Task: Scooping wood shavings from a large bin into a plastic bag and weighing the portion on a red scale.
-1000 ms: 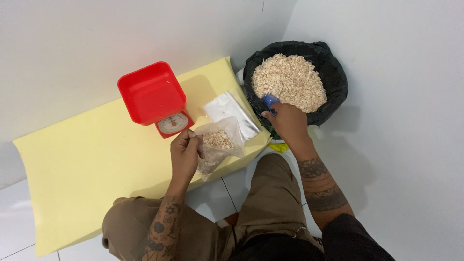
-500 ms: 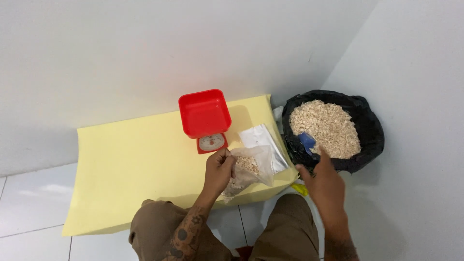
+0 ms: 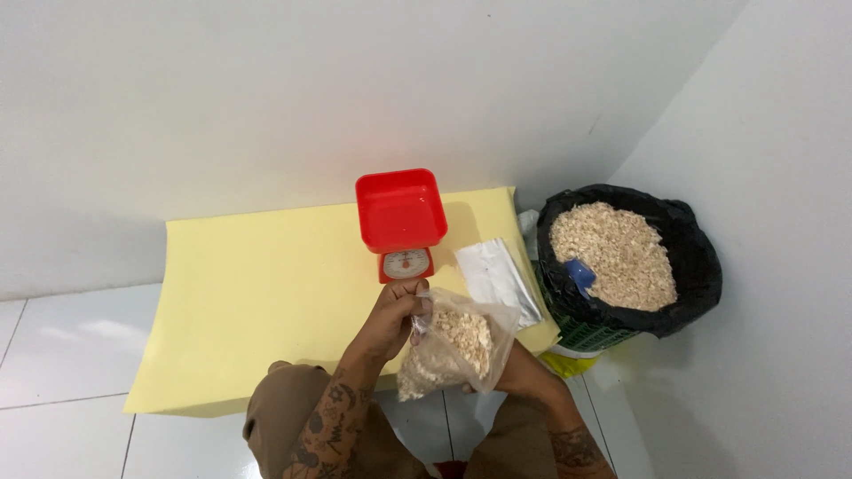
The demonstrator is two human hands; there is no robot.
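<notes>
A large pale yellow sheet (image 3: pixel 266 302) is spread over the white tiled floor (image 3: pixel 62 355) against the wall, and most of the things are set on it or just beside it. At the right, in the corner, a black plastic bag (image 3: pixel 692 266) is seen lining a green crate (image 3: pixel 595 333); the bag is open and filled with pale, crumbly flakes (image 3: pixel 617 253). A small blue scoop (image 3: pixel 579 273) is stuck into the flakes at the near left edge of the bag. A red kitchen scale (image 3: pixel 404 222) with a square red pan and a round dial is placed upright on the far part of the sheet. Just to its right, a flat stack of clear and silvery pouches (image 3: pixel 497 279) is laid on the sheet, between the scale and the bag.

In front of the scale, a clear plastic bag (image 3: pixel 453 350) partly filled with the same pale flakes is held above the near edge of the sheet, over the person's knees. The left hand (image 3: pixel 395 319) is closed on the bag's upper left corner, pinched between thumb and fingers. The right hand (image 3: pixel 519 372) is cupped under and behind the bag's lower right side, gripping it; its fingers are mostly hidden by the bag.
</notes>
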